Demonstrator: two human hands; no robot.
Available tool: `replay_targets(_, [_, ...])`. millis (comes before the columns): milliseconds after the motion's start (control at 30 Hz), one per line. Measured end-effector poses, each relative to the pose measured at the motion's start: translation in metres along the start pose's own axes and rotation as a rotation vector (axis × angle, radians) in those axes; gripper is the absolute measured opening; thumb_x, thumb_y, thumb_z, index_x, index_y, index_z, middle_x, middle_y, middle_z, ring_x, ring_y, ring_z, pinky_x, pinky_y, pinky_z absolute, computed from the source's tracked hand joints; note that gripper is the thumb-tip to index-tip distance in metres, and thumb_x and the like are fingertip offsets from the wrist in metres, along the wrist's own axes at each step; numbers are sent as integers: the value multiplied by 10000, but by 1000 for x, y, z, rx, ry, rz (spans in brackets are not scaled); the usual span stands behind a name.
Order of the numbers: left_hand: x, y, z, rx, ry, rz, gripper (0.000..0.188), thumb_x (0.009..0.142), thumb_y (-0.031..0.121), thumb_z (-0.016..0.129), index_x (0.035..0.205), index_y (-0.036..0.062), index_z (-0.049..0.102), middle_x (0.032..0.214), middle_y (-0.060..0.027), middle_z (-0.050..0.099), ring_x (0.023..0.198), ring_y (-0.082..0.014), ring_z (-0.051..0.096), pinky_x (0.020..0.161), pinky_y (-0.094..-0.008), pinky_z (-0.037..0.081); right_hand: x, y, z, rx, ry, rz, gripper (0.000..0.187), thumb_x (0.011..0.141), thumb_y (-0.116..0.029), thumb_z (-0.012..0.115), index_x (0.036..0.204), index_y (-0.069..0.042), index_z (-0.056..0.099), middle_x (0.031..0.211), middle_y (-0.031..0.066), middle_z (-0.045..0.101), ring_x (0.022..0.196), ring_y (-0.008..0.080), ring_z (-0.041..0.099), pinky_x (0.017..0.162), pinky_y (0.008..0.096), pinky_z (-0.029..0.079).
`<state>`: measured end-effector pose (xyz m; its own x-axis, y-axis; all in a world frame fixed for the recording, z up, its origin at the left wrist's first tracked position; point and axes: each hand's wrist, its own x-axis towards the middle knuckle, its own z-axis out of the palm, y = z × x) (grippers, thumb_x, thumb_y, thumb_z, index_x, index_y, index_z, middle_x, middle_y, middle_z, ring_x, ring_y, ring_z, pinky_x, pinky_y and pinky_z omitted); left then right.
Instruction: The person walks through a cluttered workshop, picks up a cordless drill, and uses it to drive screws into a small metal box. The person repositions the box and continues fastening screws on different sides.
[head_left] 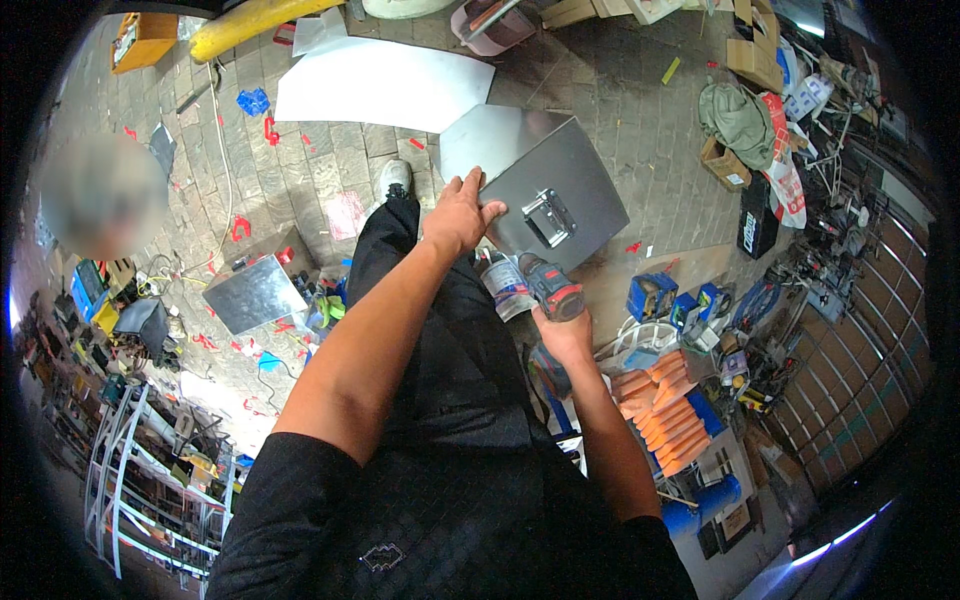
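Observation:
A grey sheet-metal box (590,190) stands before me, with a silver handle (549,217) fixed on its darker face. My left hand (460,212) lies against the box's left edge, fingers stretched out and thumb spread toward the handled face. In my right hand (565,335) is a cordless drill (552,288) in dark grey and red, its front end pointing toward the box's lower side. Whether the bit touches the box cannot be made out. Below the box's near corner stands a clear plastic tub (503,280), partly hidden by the drill.
A large white sheet (380,85) lies on the paved floor beyond the box. Left of my leg is another metal box (255,295), among scattered red clamps (240,228). At right are orange pieces (672,420), blue containers (652,297) and cluttered shelving. A person (105,195) is at far left.

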<state>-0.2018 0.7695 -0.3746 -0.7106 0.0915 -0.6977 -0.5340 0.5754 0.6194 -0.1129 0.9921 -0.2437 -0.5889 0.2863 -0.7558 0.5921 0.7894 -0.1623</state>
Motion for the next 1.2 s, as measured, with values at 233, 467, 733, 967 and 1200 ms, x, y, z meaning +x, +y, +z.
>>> replay_targets(233, [0, 1, -1, 9, -4, -14, 773, 940, 556, 655, 1542, 166, 365, 1399, -207, 523, 1354, -408, 500, 1066, -509, 469, 4, 4, 2, 24, -24, 40, 501, 784, -311, 833, 1133, 19, 691, 1129, 267, 713, 1082, 412, 693, 927, 473, 548])
replay_targets(467, [0, 2, 0, 22, 6, -26, 770, 937, 558, 657, 1538, 175, 367, 1415, -204, 516, 1359, -403, 497, 1067, -508, 471, 0, -4, -2, 15, -9, 23, 473, 784, -303, 835, 1097, 21, 692, 1081, 251, 724, 1045, 408, 703, 910, 462, 552])
replay_targets(733, [-3, 7, -3, 14, -7, -43, 762, 937, 562, 653, 1533, 182, 370, 1421, -197, 512, 1357, -402, 497, 1067, -513, 468, 0, -2, 0, 45, -3, 11, 458, 778, -299, 848, 1069, 18, 690, 1037, 231, 729, 1003, 393, 712, 896, 460, 553])
replay_targets(967, [0, 3, -1, 6, 6, -5, 775, 939, 563, 650, 1542, 170, 361, 1412, -207, 516, 1353, -413, 496, 1068, -515, 465, 0, -5, -3, -4, 15, -62, 437, 795, -288, 833, 1083, 11, 697, 1052, 232, 733, 1016, 407, 706, 898, 463, 552])
replay_targets(1200, [2, 1, 0, -5, -9, -16, 790, 938, 569, 648, 1553, 171, 352, 1427, -216, 513, 1360, -417, 496, 1076, -500, 465, 4, 4, 3, -36, 28, -36, 482, 786, -326, 837, 1113, 1, 702, 1075, 243, 728, 1041, 409, 703, 899, 468, 556])
